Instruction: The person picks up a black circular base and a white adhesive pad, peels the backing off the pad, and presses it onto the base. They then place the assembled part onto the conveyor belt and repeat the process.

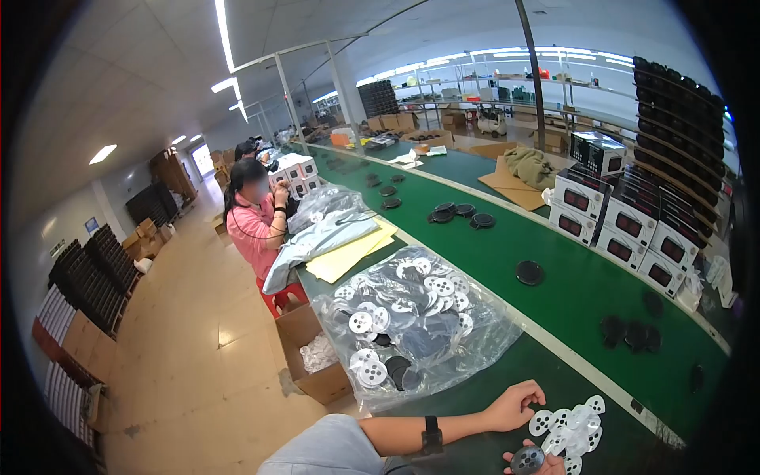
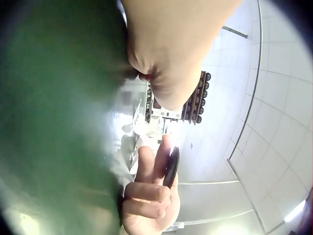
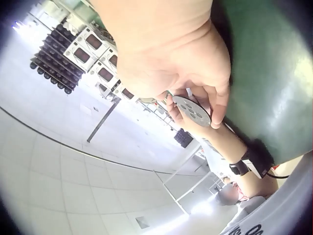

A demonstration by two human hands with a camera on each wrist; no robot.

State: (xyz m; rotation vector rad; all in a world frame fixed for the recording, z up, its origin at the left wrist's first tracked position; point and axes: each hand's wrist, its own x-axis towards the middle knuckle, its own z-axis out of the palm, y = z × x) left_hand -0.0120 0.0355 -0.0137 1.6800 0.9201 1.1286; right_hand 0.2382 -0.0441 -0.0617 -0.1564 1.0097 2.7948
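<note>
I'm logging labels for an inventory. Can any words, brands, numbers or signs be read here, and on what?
No text reads clearly.
White boxes: print too small to read.
Blue wall sign: too small.
Grey clothing: dark characters, blurred and cut off at the picture's edge.

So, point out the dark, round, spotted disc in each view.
Head: disc at the bottom edge, right of centre, in the right hand.
Left wrist: disc below centre, nearly edge-on.
Right wrist: disc just right of centre, spotted face showing.
Shared landmark: tall rack of black round parts.
</note>
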